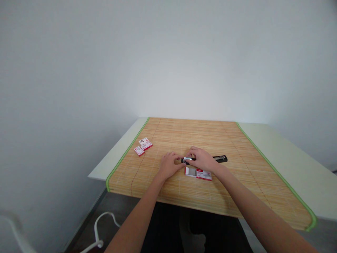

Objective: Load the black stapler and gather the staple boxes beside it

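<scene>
black stapler (222,159): left hand (169,165) half-curled at its left end, right hand (201,159) curled over the middle, hold unclear; slipping metal strip (188,159) could nip skin.

Soft light, faint shadows, cable (18,232) perhaps blurred

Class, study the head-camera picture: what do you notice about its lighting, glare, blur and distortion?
In the head view, soft light, with the wall brighter toward the middle than at the upper corners; a small bright glint on the stapler's metal; a pale cord blurred at lower left; the mat flaring toward the viewer, probably wide-angle stretch.
</scene>
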Motion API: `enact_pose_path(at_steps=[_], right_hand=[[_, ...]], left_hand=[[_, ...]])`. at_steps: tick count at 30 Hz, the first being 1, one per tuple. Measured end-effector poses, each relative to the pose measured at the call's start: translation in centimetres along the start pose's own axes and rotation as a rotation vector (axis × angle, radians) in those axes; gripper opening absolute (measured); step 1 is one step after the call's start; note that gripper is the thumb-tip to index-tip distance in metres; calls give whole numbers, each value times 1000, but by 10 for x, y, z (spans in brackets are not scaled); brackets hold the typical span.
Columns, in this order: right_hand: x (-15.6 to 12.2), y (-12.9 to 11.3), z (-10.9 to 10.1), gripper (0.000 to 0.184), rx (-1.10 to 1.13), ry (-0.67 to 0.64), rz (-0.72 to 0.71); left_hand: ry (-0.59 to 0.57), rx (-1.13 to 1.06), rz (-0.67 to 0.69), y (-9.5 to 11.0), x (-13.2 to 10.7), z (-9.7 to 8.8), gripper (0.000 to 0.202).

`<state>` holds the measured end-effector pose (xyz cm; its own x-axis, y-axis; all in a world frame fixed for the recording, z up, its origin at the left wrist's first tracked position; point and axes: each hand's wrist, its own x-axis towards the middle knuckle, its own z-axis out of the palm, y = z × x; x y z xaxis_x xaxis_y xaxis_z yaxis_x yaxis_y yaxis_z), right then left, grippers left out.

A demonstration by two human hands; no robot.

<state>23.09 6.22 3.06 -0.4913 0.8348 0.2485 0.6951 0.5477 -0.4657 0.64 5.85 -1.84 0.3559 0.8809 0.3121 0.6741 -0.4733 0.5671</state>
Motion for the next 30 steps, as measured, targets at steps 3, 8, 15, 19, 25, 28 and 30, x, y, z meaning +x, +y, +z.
enact_pose_path(at_steps=[3,8,15,19,25,28,30], right_hand=[[-5,2,-4,14,-6,11,11],[-18,9,-17,7,-80,45,-12],[-21,7,-12,9,-109,26,-27],[-24,2,-16,10,-112,47,-38],[-69,-1,-31,14,-23,113,77],[-101,4,-29,26,5,91,171],[-118,9,-25,36,19,63,225]], left_hand=[[-6,-8,-10,0,0,0,35],[0,-19,-5,-1,0,0,37],[3,-18,7,0,0,0,35],[-12,-9,-6,1,0,-1,36],[16,-57,-2,0,-1,0,41],[72,-140,-68,2,-6,-2,51],[47,-195,-90,5,-13,-6,43]])
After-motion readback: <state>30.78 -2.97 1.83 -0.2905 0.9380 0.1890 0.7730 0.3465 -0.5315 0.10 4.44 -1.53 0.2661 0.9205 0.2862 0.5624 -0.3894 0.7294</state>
